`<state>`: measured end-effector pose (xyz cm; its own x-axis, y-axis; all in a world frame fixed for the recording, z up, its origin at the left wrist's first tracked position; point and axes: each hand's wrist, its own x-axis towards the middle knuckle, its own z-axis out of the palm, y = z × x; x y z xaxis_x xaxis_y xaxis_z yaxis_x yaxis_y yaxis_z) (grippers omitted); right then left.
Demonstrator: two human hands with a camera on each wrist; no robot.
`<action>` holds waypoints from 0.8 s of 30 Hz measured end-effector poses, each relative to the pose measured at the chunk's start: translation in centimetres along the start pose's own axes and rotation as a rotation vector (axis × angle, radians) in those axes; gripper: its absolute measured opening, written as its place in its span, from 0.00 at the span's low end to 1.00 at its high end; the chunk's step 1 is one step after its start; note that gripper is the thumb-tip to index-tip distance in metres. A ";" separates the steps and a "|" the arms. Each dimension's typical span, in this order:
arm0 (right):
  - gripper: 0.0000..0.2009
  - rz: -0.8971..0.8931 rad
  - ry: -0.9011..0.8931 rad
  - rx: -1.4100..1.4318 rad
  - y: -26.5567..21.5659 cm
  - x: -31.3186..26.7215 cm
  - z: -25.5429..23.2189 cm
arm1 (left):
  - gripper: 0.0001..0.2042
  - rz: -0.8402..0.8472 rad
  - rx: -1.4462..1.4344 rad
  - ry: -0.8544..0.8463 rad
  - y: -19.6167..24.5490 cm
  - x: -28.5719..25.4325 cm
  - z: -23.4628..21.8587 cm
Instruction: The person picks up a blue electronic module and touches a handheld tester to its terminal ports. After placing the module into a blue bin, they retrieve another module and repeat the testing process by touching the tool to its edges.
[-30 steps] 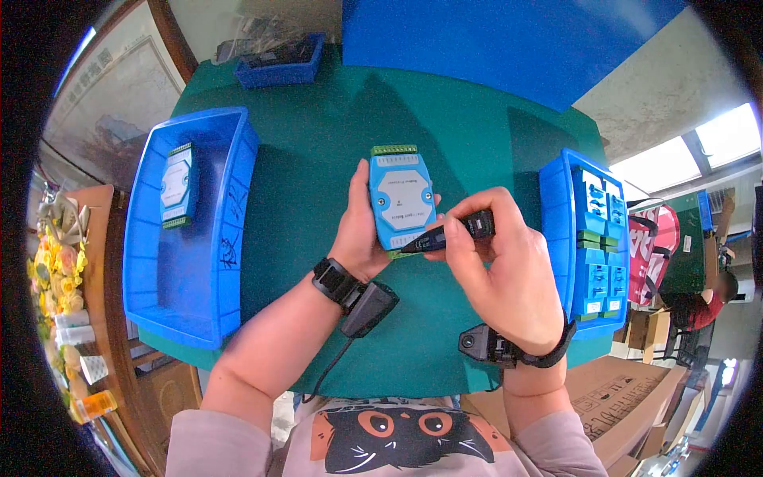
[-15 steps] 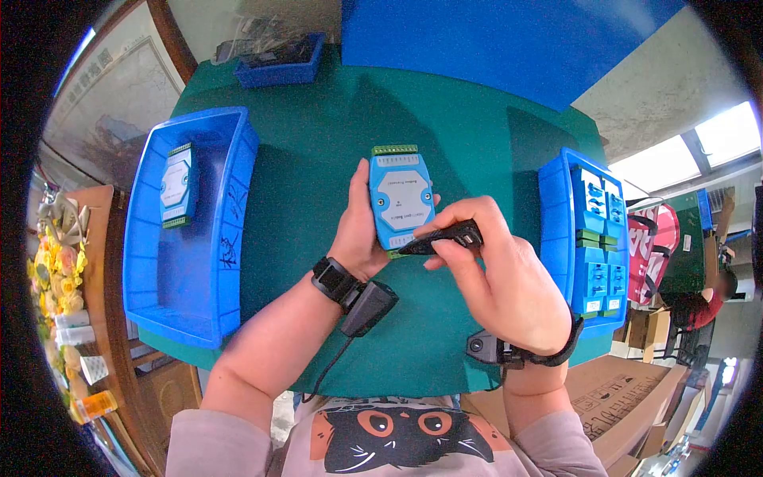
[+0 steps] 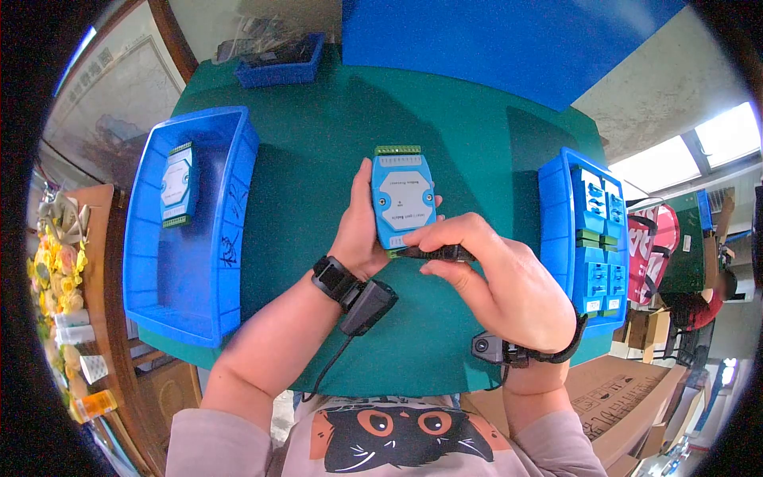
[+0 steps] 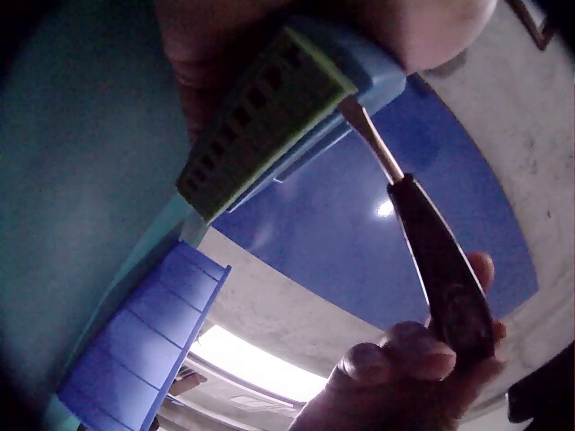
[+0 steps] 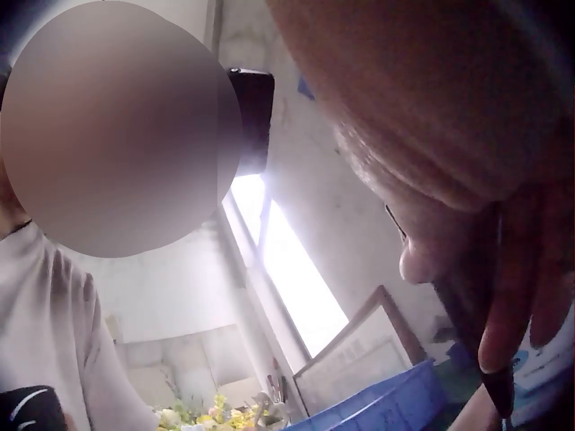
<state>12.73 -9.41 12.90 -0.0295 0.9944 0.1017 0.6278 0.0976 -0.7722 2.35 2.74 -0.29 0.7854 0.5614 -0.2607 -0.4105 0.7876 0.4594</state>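
Note:
The left hand (image 3: 357, 235) grips a blue module (image 3: 404, 195) with a pale label, its green terminal strips facing away from and toward the body. In the right hand (image 3: 509, 282), thumb and fingers pinch a black-handled screwdriver (image 3: 441, 253). The left wrist view shows the screwdriver's (image 4: 440, 269) metal tip touching the end of the green terminal block (image 4: 260, 121), by its corner; whether it sits in a screw slot cannot be told. The right wrist view has the dark handle (image 5: 467, 301) between the fingers, the module mostly hidden.
A blue bin (image 3: 183, 302) at left holds one similar module (image 3: 176, 184). Another blue bin (image 3: 559, 230) at right holds several modules (image 3: 594, 278). At the back left of the green table (image 3: 318, 119) stands a small blue box (image 3: 278, 75) with dark items.
The screwdriver handle has swung lower and lies flatter, and the right hand has turned with it. The module has shifted very slightly right in the left hand.

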 end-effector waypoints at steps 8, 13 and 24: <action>0.10 -0.042 -0.017 0.070 0.4 0.0 -0.2 | 0.36 -0.014 -0.003 -0.009 -0.2 0.2 -0.4; 0.09 0.011 0.011 0.098 0.5 0.0 -0.3 | 0.33 0.004 0.032 0.010 -0.1 0.1 -0.1; 0.08 0.068 0.188 0.127 1.1 0.4 0.4 | 0.32 0.033 0.034 0.032 0.0 0.0 0.2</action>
<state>13.12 -8.93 11.87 0.1626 0.9749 0.1524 0.5204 0.0465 -0.8526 2.48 2.66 -0.10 0.7561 0.5952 -0.2721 -0.4193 0.7598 0.4969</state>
